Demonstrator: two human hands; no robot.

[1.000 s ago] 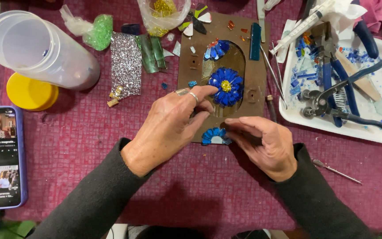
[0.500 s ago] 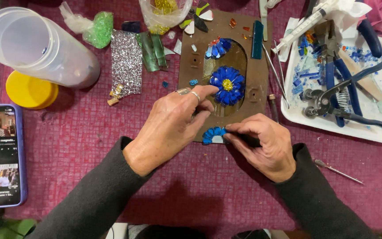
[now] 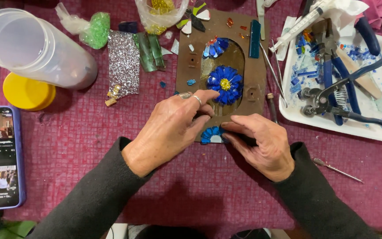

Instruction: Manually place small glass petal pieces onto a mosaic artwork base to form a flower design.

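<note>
Little has moved: my right hand crept slightly left, fingertips pinched at the half flower on the board's lower edge. Left hand rests flat, fingers loosely spread, steadying the board. Glass bits: light, stiff, sharp, brittle, so I judge nudging by edges best. Count: three blue flowers, one board, two pliers.

Both hands rest on the brown board: the left hand lies flat below its blue glass flower (yellow centre). The right hand pinches at the board's lower edge, beside a smaller blue flower piece.
</note>
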